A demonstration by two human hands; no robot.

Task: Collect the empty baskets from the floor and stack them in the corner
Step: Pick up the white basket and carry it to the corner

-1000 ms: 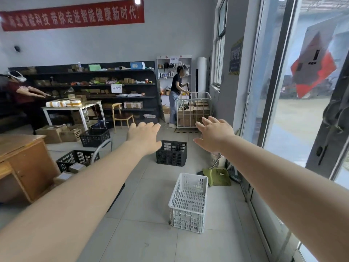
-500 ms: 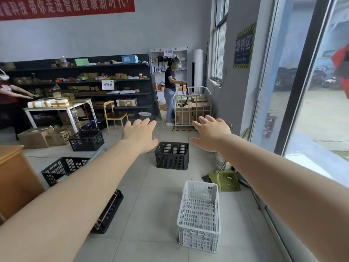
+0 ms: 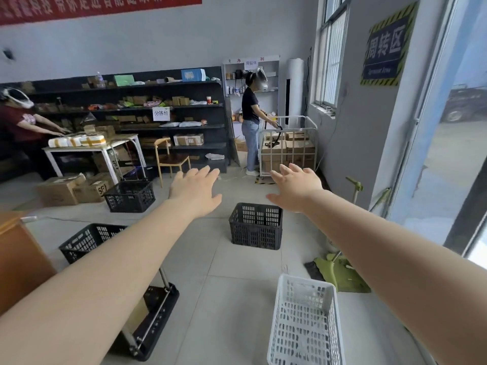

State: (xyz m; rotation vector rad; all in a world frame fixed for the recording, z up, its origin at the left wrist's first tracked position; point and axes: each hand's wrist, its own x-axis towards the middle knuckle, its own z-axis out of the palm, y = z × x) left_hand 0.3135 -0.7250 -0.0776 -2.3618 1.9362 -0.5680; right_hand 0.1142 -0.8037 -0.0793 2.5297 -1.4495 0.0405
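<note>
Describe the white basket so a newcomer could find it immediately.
Start at the tall glass door on the right and look down to the green dustpan lying on the floor. Just in front of it stands the white basket, the only white one; the other baskets are black.

left hand [image 3: 195, 192] empty, fingers [image 3: 204, 172] straight | right hand [image 3: 295, 189] same | white basket [image 3: 305, 322] below

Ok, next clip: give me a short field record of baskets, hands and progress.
white basket: near floor, by the right arm
middle black basket: on the floor ahead, between the hands
left black basket: by the desk
far black basket: by the boxes
left hand: open, in the air
right hand: open, in the air
stacked: none yet
</note>
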